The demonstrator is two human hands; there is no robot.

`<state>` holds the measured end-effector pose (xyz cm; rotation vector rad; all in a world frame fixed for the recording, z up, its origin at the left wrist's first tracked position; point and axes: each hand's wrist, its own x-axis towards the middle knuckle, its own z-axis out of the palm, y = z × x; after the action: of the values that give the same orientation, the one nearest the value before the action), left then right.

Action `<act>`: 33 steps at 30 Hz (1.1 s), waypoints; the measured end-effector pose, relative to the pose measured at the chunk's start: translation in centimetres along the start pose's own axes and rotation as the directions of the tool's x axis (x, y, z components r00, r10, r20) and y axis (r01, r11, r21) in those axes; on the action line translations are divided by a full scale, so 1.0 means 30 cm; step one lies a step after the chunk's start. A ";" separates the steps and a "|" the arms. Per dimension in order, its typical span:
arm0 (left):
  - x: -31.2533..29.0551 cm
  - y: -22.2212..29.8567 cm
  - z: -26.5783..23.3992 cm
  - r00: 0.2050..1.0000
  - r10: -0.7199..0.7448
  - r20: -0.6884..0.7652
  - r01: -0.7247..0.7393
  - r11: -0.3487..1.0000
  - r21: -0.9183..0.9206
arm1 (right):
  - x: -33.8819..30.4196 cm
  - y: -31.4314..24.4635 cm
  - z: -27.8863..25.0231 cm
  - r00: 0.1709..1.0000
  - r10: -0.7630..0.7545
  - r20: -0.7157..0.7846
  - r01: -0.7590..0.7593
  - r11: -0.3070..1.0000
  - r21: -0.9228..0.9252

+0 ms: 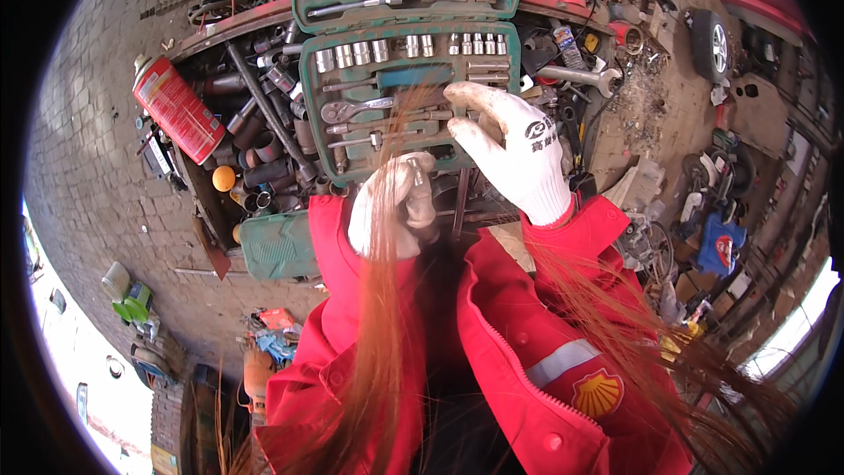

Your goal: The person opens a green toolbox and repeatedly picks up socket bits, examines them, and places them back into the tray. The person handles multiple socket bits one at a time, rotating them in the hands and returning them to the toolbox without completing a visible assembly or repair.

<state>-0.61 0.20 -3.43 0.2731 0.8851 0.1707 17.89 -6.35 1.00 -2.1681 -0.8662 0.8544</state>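
Observation:
An opened green socket set case [308,70] lies in front of me, its lid raised at the far side. Rows of chrome sockets [361,54], a ratchet handle [356,110] and a blue-handled tool [413,76] sit in its slots. At the case's near edge, my left hand [387,207] in a white work glove is closed, fingers curled; a small metallic piece seems to show at its fingertips, but I cannot make out its kind. My right hand [519,145], gloved too, hovers over the case's right side with thumb and fingers apart, nothing between them. Strands of hair partly cover the left hand.
Left of the case, a tray [198,185] is heaped with loose sockets and bars. A red spray can [178,110] lies on its edge, near an orange ball [223,179]. A combination wrench [580,76] rests at the right. A green case [280,244] lies nearer me.

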 end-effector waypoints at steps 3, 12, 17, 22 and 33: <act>0.000 -0.004 0.016 0.997 0.074 -0.024 -0.070 0.987 0.143 | 0.027 0.044 -0.014 0.995 -0.012 -0.104 -0.014 0.970 -0.243; -0.003 0.005 0.000 0.996 -0.090 0.024 0.094 0.959 -0.267 | 0.073 0.089 -0.011 0.995 -0.077 -0.061 0.051 0.936 -0.348; -0.010 0.001 0.017 1.000 0.008 0.005 -0.007 0.994 -0.106 | 0.042 0.054 -0.014 0.988 0.059 -0.142 -0.061 0.998 -0.005; -0.016 0.023 0.007 0.991 -0.091 0.095 0.112 0.964 -0.241 | -0.031 -0.003 -0.014 0.981 0.133 0.140 -0.166 0.950 0.263; -0.017 0.030 0.001 0.971 -0.071 0.226 0.119 0.971 -0.206 | -0.047 -0.059 0.023 0.931 -0.091 0.354 0.028 0.984 0.178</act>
<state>-0.95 0.91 -2.76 0.0415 0.6533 0.1442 15.97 -6.19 2.40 -1.8551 -0.9900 1.2746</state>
